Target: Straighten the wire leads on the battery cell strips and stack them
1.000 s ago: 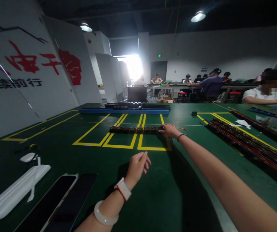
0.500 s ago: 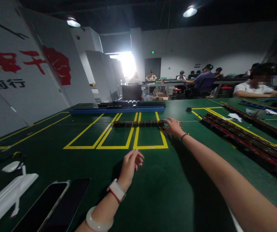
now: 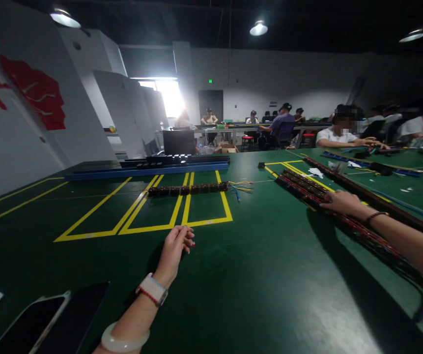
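Observation:
My right hand (image 3: 344, 204) is at the right on a bundle of long dark strips with red and coloured wires (image 3: 307, 189), its fingers curled down onto the upper strips. The fingertips are partly hidden, but they appear to grip one of them. My left hand (image 3: 177, 248) rests above the green table near the front yellow line, fingers loosely curled together with nothing in them. Beyond it, a short dark strip (image 3: 189, 189) with loose yellow, red and blue wires at its right end lies across the yellow-taped boxes, untouched.
Blue and black rails (image 3: 152, 168) lie along the table's far side. Two flat dark phone-like slabs (image 3: 71, 319) lie at the lower left. Another long strip (image 3: 347, 179) and white scraps (image 3: 315, 172) are past the bundle. A co-worker (image 3: 340, 132) sits across at the right.
My right hand has left the short strip's right end and moved right onto the bundle, uncovering the strip's wires. The view has turned right; my left hand keeps its curled pose.

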A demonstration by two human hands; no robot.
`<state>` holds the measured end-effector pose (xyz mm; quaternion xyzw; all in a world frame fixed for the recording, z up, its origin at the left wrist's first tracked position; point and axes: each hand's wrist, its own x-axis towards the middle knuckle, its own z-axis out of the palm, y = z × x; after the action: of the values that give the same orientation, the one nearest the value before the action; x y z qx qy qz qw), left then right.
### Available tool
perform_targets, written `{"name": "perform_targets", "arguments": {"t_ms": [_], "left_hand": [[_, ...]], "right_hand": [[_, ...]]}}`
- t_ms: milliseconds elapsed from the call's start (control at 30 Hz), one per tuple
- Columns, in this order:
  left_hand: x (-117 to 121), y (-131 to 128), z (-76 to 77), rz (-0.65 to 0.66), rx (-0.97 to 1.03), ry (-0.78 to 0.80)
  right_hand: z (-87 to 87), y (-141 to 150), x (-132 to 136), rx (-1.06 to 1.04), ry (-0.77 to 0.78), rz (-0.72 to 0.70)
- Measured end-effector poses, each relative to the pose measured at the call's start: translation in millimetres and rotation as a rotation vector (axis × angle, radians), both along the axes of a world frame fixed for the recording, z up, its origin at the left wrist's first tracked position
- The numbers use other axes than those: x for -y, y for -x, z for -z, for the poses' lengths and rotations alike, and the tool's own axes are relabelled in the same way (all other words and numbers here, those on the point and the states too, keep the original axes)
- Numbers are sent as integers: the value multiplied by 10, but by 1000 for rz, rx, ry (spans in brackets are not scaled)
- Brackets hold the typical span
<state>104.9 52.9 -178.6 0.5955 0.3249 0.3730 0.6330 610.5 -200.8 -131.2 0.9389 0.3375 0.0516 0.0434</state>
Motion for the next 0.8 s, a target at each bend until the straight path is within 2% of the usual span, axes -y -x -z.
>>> {"name": "perform_targets", "arguments": {"t_ms": [100, 200, 300, 533, 667, 800], "left_hand": [[13, -23, 4, 25, -7, -3], [24, -45, 40, 26, 35, 66], [58, -56, 39, 75, 142, 165], [120, -33, -89, 180, 495, 349], [104, 1, -163, 307, 663, 485], [121, 22, -234, 480, 717, 560]], "right_hand": [[17, 22, 294, -77, 41, 8], [90, 101, 413, -114, 88, -6], [171, 178, 429, -61, 114, 28], [280, 342, 416, 48, 121, 120], [292, 435, 419, 129, 129, 144], [311, 388, 459, 132, 134, 87]]}}
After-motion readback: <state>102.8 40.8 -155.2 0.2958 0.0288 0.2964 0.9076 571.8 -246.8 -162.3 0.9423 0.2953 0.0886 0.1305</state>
